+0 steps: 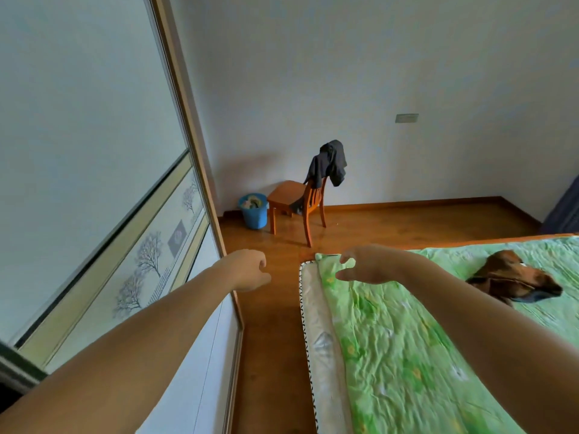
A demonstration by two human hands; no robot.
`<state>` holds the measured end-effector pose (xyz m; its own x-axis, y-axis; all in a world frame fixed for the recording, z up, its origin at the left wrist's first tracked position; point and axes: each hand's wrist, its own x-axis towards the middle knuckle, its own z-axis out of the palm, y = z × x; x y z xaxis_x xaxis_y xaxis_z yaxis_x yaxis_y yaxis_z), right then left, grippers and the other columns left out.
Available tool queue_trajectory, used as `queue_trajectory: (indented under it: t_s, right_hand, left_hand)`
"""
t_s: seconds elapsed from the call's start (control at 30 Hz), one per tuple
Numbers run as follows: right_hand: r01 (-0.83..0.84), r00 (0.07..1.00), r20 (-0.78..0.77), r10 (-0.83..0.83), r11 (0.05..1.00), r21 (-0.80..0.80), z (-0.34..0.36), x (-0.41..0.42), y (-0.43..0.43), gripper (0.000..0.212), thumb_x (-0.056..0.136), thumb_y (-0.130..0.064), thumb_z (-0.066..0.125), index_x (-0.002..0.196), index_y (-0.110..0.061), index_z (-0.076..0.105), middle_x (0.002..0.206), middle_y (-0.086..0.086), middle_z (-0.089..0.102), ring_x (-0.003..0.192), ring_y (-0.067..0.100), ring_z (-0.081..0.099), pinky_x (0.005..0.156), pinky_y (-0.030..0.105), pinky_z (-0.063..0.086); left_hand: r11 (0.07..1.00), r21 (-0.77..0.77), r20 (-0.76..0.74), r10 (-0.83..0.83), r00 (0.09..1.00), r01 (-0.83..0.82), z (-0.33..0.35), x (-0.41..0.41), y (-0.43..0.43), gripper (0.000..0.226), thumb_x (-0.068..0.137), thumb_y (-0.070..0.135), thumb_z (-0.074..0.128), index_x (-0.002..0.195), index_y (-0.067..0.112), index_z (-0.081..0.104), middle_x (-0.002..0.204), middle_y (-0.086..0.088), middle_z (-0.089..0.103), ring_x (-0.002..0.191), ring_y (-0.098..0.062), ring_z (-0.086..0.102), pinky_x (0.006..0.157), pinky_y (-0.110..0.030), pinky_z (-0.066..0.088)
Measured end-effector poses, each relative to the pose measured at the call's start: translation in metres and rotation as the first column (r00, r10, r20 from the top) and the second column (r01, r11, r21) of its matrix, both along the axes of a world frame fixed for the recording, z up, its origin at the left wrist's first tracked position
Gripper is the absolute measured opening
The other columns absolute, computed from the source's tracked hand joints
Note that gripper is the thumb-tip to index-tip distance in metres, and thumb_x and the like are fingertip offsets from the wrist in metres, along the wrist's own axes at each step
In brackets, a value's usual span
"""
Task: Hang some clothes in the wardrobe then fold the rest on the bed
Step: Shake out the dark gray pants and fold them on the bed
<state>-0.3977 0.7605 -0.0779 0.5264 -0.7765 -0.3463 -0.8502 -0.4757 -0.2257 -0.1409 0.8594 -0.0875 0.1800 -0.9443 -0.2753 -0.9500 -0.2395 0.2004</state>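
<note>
Hands reach forward empty: left hand loosely curled, right hand spread loosely over the bed.

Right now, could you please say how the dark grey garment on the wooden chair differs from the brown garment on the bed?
The dark grey garment hangs over the backrest of the orange wooden chair; the brown garment lies crumpled on the green bedspread. The dark grey garment sits across the room, the brown garment close by. Both are unfolded.
</note>
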Motion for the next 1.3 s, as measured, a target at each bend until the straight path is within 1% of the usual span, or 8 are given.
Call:
queue_trajectory:
  t_s: [0.17, 0.33, 0.47, 0.7, 0.93, 1.0, 1.2, 1.3]
  right_hand:
    - [-0.017, 0.999, -0.027, 0.017, 1.0, 0.008, -0.003, 0.029, -0.065, 0.062, 0.098, -0.056, 0.054, 0.149, -0.021, 0.046, 0.153, 0.003, 0.048, 0.138, 0.026, 0.045, 0.11, 0.039, 0.036]
    - [0.006, 0.999, -0.039, -0.005, 1.0, 0.024, -0.012, 0.071, -0.148, 0.066, 0.096, -0.06, 0.054, 0.15, -0.024, 0.045, 0.154, 0.003, 0.046, 0.14, 0.027, 0.042, 0.108, 0.039, 0.036]
    - [0.079, 0.997, -0.009, -0.079, 0.997, 0.016, -0.014, 0.109, -0.217, 0.066, 0.093, -0.06, 0.058, 0.148, -0.025, 0.046, 0.151, 0.004, 0.048, 0.136, 0.028, 0.046, 0.103, 0.039, 0.039]
    - [0.137, 0.991, 0.006, -0.137, 0.99, 0.024, -0.006, 0.153, -0.321, 0.064, 0.098, -0.047, 0.06, 0.153, -0.023, 0.04, 0.156, 0.005, 0.043, 0.142, 0.028, 0.041, 0.111, 0.04, 0.036]
    - [0.184, 0.983, -0.016, -0.183, 0.981, 0.066, -0.031, 0.169, -0.435, 0.059, 0.098, -0.046, 0.06, 0.15, -0.021, 0.044, 0.149, 0.007, 0.049, 0.134, 0.029, 0.049, 0.103, 0.037, 0.043]
    - [0.195, 0.981, -0.014, -0.194, 0.979, 0.061, -0.04, 0.173, -0.477, 0.059, 0.098, -0.046, 0.06, 0.149, -0.02, 0.045, 0.149, 0.007, 0.05, 0.133, 0.028, 0.049, 0.104, 0.038, 0.043]
    - [0.242, 0.97, 0.012, -0.243, 0.968, 0.069, -0.053, 0.186, -0.605, 0.058, 0.096, -0.049, 0.062, 0.146, -0.023, 0.048, 0.145, 0.004, 0.054, 0.128, 0.025, 0.054, 0.103, 0.038, 0.048]
    - [0.252, 0.967, 0.009, -0.253, 0.965, 0.076, -0.052, 0.196, -0.652, 0.058, 0.095, -0.05, 0.062, 0.145, -0.024, 0.049, 0.142, 0.003, 0.056, 0.123, 0.023, 0.057, 0.097, 0.035, 0.048]
  left_hand:
    - [1.0, 0.004, -0.037, -0.017, 0.999, 0.017, -0.01, 0.028, -0.074, 0.047, 0.098, 0.038, 0.058, 0.141, 0.02, 0.051, 0.142, -0.004, 0.055, 0.127, -0.023, 0.054, 0.101, -0.035, 0.047]
    - [0.999, 0.015, -0.034, -0.051, 0.998, 0.051, -0.023, 0.067, -0.162, 0.047, 0.098, 0.039, 0.058, 0.14, 0.021, 0.052, 0.14, -0.002, 0.056, 0.125, -0.021, 0.055, 0.101, -0.035, 0.048]
    - [0.998, 0.001, -0.022, -0.06, 0.998, 0.06, -0.023, 0.1, -0.245, 0.046, 0.098, 0.037, 0.056, 0.141, 0.021, 0.052, 0.135, -0.003, 0.059, 0.119, -0.019, 0.058, 0.095, -0.033, 0.05]
    - [0.993, 0.02, 0.014, -0.116, 0.993, 0.116, -0.029, 0.141, -0.375, 0.048, 0.096, 0.039, 0.055, 0.141, 0.025, 0.051, 0.14, -0.002, 0.054, 0.12, -0.021, 0.055, 0.093, -0.035, 0.049]
    - [0.986, 0.032, 0.011, -0.164, 0.986, 0.163, -0.046, 0.162, -0.502, 0.048, 0.095, 0.04, 0.056, 0.141, 0.024, 0.051, 0.139, -0.003, 0.054, 0.118, -0.022, 0.057, 0.095, -0.038, 0.052]
    - [0.984, 0.027, 0.02, -0.175, 0.984, 0.174, -0.05, 0.165, -0.542, 0.047, 0.096, 0.04, 0.057, 0.14, 0.023, 0.051, 0.136, -0.003, 0.056, 0.116, -0.021, 0.058, 0.096, -0.039, 0.053]
    - [0.981, 0.029, 0.033, -0.193, 0.981, 0.192, -0.049, 0.179, -0.665, 0.049, 0.094, 0.042, 0.057, 0.14, 0.025, 0.051, 0.133, -0.002, 0.053, 0.108, -0.021, 0.059, 0.092, -0.04, 0.054]
    - [0.98, 0.012, 0.036, -0.197, 0.98, 0.197, -0.048, 0.188, -0.715, 0.045, 0.092, 0.044, 0.057, 0.134, 0.027, 0.055, 0.13, 0.0, 0.052, 0.104, -0.02, 0.06, 0.09, -0.04, 0.055]
